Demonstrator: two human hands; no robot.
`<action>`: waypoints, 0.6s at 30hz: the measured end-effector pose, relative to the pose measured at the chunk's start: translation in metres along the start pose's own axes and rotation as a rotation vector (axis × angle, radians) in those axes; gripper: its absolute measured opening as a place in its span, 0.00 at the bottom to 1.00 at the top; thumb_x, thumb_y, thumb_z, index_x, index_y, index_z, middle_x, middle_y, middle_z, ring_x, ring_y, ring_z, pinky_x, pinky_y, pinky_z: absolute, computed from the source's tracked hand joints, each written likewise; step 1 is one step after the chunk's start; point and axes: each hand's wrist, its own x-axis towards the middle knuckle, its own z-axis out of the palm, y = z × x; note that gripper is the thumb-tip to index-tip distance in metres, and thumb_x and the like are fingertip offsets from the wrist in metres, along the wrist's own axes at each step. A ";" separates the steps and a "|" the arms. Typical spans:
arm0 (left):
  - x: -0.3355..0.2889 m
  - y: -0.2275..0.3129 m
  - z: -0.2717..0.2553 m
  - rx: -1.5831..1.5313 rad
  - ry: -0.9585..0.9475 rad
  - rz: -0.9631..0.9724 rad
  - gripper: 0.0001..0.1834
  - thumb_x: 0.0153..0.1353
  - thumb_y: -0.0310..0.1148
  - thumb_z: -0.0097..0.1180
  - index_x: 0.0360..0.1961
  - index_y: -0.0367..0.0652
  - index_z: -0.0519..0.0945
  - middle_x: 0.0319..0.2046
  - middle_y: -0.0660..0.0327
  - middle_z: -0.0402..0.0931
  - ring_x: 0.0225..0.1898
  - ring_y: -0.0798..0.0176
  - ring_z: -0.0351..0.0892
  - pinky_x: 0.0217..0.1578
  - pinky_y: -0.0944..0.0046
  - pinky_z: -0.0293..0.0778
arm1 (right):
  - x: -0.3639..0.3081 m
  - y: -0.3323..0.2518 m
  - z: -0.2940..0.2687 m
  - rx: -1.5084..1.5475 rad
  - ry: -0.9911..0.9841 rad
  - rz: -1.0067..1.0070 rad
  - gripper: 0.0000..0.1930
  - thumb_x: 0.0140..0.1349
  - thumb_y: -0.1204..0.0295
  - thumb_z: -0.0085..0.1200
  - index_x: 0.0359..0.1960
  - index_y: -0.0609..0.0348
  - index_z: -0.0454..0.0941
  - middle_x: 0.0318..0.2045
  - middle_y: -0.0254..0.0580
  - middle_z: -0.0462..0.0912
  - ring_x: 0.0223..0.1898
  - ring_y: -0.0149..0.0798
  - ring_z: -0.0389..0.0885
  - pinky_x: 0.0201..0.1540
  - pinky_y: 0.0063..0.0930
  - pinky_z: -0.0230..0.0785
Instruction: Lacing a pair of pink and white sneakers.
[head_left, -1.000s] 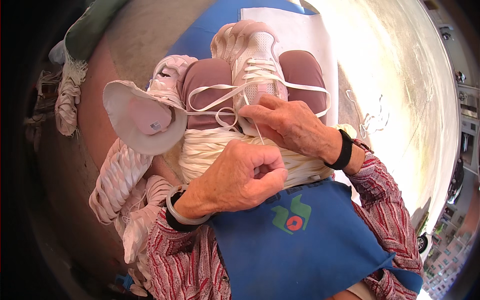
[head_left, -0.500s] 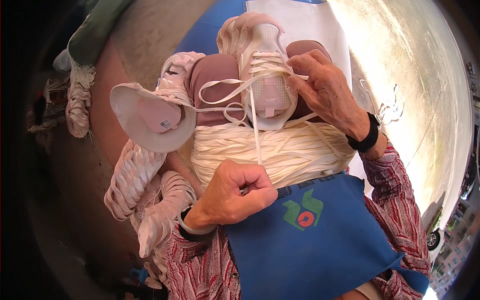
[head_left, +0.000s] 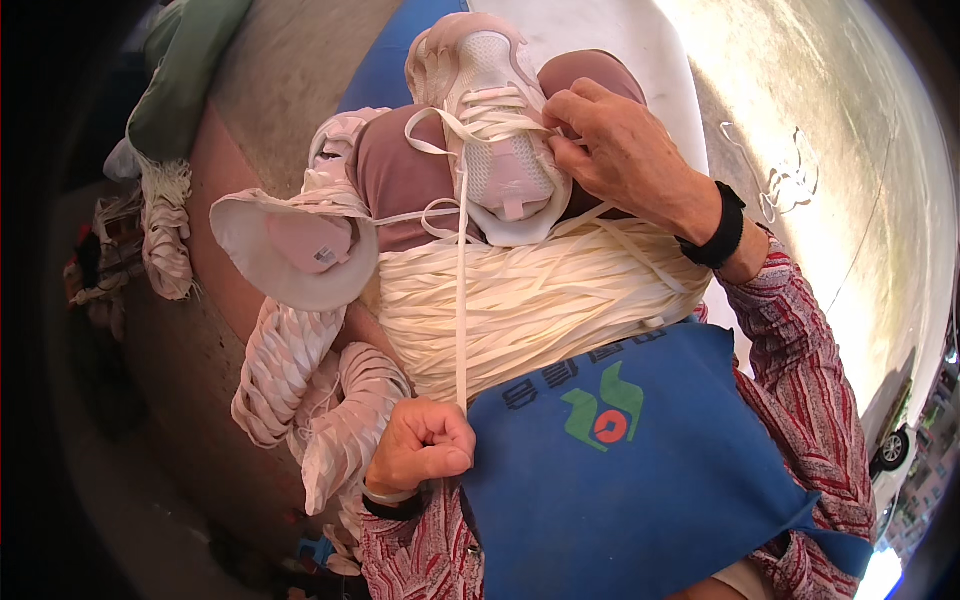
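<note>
A pale pink and white shoe upper (head_left: 505,190) rests toe-away across my lap, its front partly threaded with cream lace. From it a flat cream shoelace (head_left: 461,300) runs straight and taut down to my left hand (head_left: 425,443), which is closed on its end. A loose loop of lace curls at the upper's left side. At the right edge of the upper, my right hand (head_left: 625,160) has thumb and fingers bent together by the eyelets; the fingertips are partly hidden. A thick bundle of cream laces (head_left: 540,300) lies between the upper and me.
A blue apron (head_left: 640,470) covers my front. To the left are a white cup-shaped piece (head_left: 225,225) holding a pink shoe tongue, and stacked pink-white uppers (head_left: 285,370). Loose lace (head_left: 785,185) lies on the floor at right. A green-clad leg (head_left: 180,90) shows at far left.
My left hand has drawn down and left, pulling a longer stretch of lace; the loop by the upper has shrunk. My right hand has moved in against the upper's edge.
</note>
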 end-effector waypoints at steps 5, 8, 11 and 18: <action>-0.030 -0.028 -0.024 -0.276 -0.137 0.273 0.14 0.60 0.33 0.62 0.22 0.36 0.75 0.13 0.64 0.69 0.11 0.74 0.58 0.14 0.70 0.49 | 0.003 0.008 0.000 0.009 0.064 -0.081 0.07 0.59 0.74 0.52 0.35 0.66 0.76 0.29 0.53 0.79 0.32 0.57 0.80 0.36 0.45 0.74; -0.037 -0.038 -0.048 -0.553 0.273 0.249 0.14 0.66 0.33 0.55 0.25 0.35 0.77 0.17 0.58 0.75 0.15 0.68 0.69 0.17 0.68 0.61 | 0.007 0.003 -0.014 0.155 0.039 -0.008 0.07 0.58 0.74 0.52 0.33 0.67 0.76 0.26 0.56 0.80 0.30 0.58 0.80 0.35 0.46 0.73; -0.016 -0.006 -0.042 0.541 0.634 0.230 0.11 0.65 0.33 0.56 0.34 0.33 0.81 0.26 0.58 0.81 0.30 0.68 0.78 0.34 0.68 0.73 | 0.008 -0.010 -0.030 0.186 -0.061 0.015 0.06 0.59 0.75 0.52 0.32 0.67 0.76 0.24 0.57 0.79 0.27 0.58 0.80 0.34 0.47 0.73; 0.110 0.092 -0.002 1.013 0.699 0.766 0.17 0.66 0.28 0.54 0.55 0.37 0.76 0.50 0.57 0.80 0.51 0.59 0.77 0.55 0.60 0.69 | 0.005 0.005 -0.027 -0.090 -0.107 -0.114 0.06 0.60 0.75 0.53 0.33 0.65 0.78 0.25 0.52 0.80 0.28 0.54 0.80 0.35 0.45 0.73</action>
